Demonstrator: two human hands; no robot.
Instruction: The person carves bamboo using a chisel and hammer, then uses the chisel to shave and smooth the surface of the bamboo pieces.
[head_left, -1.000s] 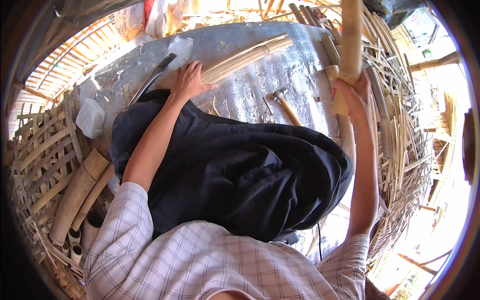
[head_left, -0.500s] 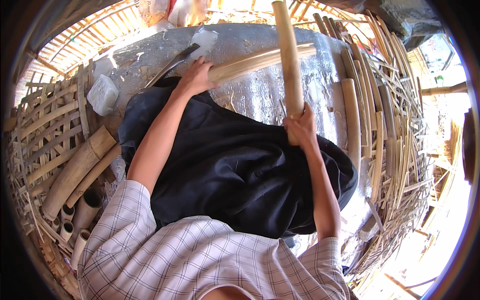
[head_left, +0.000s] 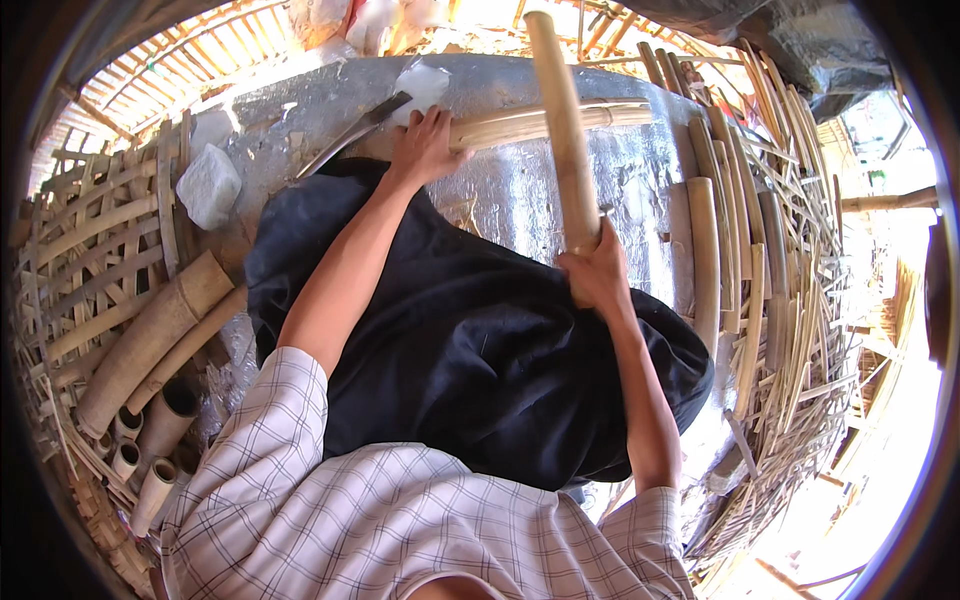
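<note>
My left hand (head_left: 430, 148) is closed over the left end of a split bamboo length (head_left: 500, 127) that lies crosswise in front of me. My right hand (head_left: 598, 268) grips the near end of a thick pale bamboo stick (head_left: 562, 130), which points away from me and passes over the split length. A thin dark bit shows beside the right hand; I cannot make out what it is. Just left of my left hand lies a curved blade with a dark handle (head_left: 355, 132). Black cloth (head_left: 450, 330) covers my lap.
Split bamboo pieces (head_left: 703, 250) and thin strips are heaped at the right. A pale stone block (head_left: 209, 187) sits at the left, near a woven bamboo panel (head_left: 90, 250). Thick bamboo tubes (head_left: 160, 335) lie nearer me. A shiny grey sheet (head_left: 510, 200) covers the ground.
My left hand and the split bamboo have shifted a little to the right. The stick in my right hand has tilted slightly, its far end moving left.
</note>
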